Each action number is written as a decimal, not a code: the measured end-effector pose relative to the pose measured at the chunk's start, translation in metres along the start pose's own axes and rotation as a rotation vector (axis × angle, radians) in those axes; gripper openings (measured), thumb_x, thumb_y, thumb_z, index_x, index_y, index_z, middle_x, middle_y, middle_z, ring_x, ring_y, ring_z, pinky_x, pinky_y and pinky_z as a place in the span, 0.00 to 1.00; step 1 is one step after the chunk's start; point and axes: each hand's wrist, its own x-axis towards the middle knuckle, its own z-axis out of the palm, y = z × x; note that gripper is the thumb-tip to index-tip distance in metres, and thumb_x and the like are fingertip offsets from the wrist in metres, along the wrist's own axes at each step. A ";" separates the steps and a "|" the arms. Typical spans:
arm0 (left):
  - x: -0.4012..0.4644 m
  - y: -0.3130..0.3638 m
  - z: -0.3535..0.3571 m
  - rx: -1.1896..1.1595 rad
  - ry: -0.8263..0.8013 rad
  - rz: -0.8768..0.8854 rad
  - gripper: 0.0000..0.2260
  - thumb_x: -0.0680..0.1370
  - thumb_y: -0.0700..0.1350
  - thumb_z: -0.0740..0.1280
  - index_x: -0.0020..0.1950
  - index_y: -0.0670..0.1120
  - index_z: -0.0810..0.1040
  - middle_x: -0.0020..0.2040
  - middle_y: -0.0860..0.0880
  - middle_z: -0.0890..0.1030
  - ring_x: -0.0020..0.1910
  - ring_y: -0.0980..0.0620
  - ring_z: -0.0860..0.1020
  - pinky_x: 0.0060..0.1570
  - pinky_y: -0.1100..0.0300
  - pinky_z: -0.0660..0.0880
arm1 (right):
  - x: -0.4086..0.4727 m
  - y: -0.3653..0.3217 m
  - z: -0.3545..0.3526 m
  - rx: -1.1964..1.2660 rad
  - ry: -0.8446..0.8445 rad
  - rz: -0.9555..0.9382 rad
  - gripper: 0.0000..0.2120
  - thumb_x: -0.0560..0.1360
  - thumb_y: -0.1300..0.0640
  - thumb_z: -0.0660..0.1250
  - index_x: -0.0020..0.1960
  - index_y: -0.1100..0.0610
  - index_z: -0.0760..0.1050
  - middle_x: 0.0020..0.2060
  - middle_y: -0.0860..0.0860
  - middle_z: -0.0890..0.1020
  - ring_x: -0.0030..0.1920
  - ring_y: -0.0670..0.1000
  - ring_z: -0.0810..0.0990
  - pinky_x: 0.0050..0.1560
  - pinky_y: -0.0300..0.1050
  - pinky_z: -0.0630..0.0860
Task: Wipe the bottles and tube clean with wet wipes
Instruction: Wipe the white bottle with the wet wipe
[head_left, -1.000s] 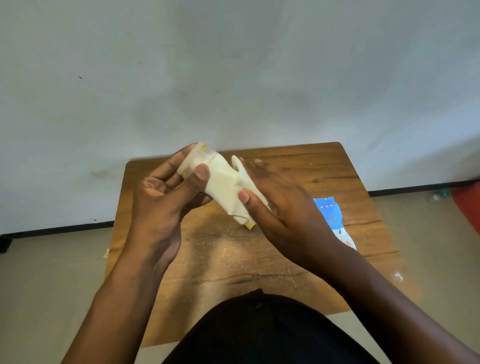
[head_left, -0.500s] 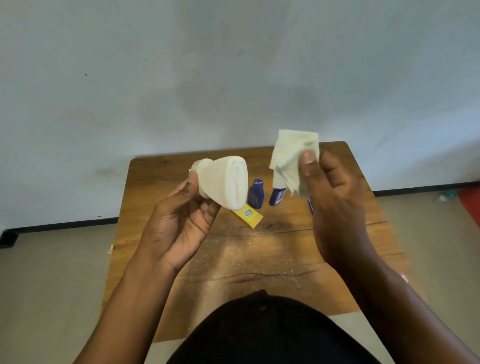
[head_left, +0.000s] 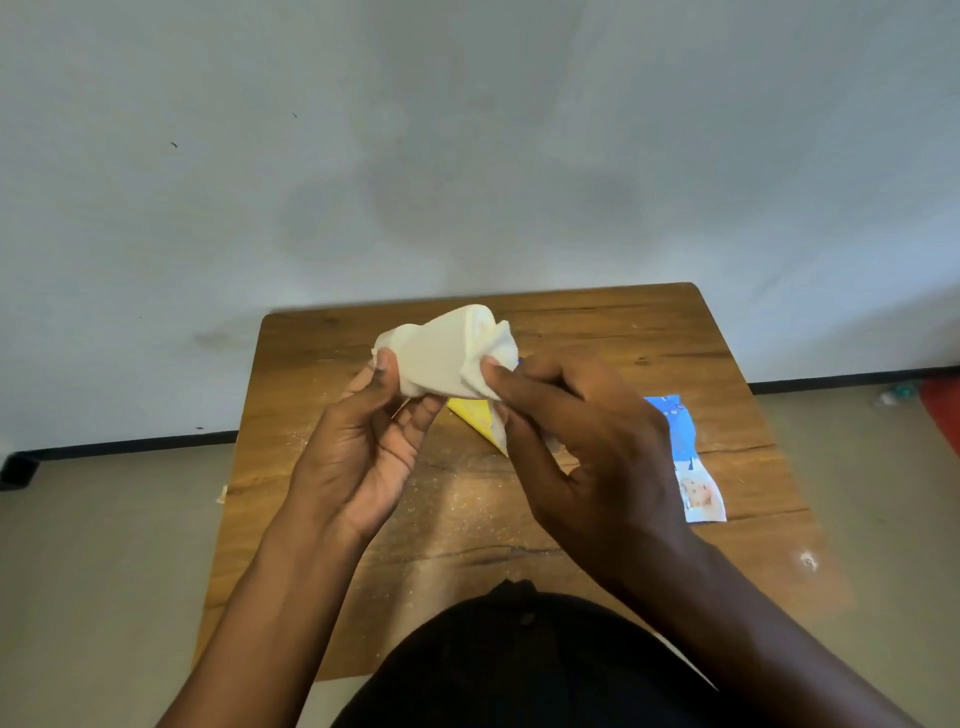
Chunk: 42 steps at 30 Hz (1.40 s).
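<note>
My left hand (head_left: 363, 447) grips a cream-white bottle (head_left: 431, 358) above the middle of the wooden table (head_left: 675, 332), thumb at its cap end. My right hand (head_left: 587, 447) pinches a white wet wipe (head_left: 493, 348) and presses it against the bottle's right end. A yellow tube (head_left: 475, 415) lies on the table below the bottle, partly covered by my hands. The small blue bottles are hidden behind my right hand.
A blue and white wet-wipe pack (head_left: 685, 457) lies on the table to the right of my right hand. A grey wall rises just behind the table. The floor shows on both sides, with a red thing (head_left: 943, 410) at the far right.
Half a second ago my right hand held the wipe up, apart from the bottle; it has come back down and left onto the bottle. The blue bottles are now covered.
</note>
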 end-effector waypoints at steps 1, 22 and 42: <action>-0.001 0.000 0.000 0.013 0.000 0.000 0.14 0.76 0.43 0.68 0.60 0.41 0.82 0.60 0.40 0.85 0.56 0.47 0.86 0.46 0.59 0.85 | 0.003 0.001 -0.001 -0.001 0.020 0.016 0.15 0.78 0.67 0.72 0.64 0.61 0.83 0.50 0.54 0.84 0.47 0.47 0.80 0.41 0.41 0.76; -0.003 -0.001 0.005 -0.076 0.021 -0.016 0.17 0.75 0.42 0.69 0.64 0.41 0.78 0.61 0.39 0.85 0.59 0.43 0.85 0.42 0.58 0.85 | -0.006 0.010 0.002 -0.005 0.098 0.017 0.12 0.76 0.67 0.73 0.59 0.62 0.85 0.47 0.54 0.85 0.46 0.45 0.80 0.42 0.37 0.75; -0.008 -0.005 0.003 -0.021 0.009 0.073 0.15 0.76 0.43 0.67 0.62 0.43 0.80 0.59 0.41 0.86 0.57 0.47 0.86 0.44 0.59 0.85 | 0.021 0.025 -0.006 0.088 0.050 0.057 0.13 0.79 0.62 0.71 0.63 0.59 0.84 0.49 0.53 0.85 0.45 0.47 0.81 0.40 0.41 0.77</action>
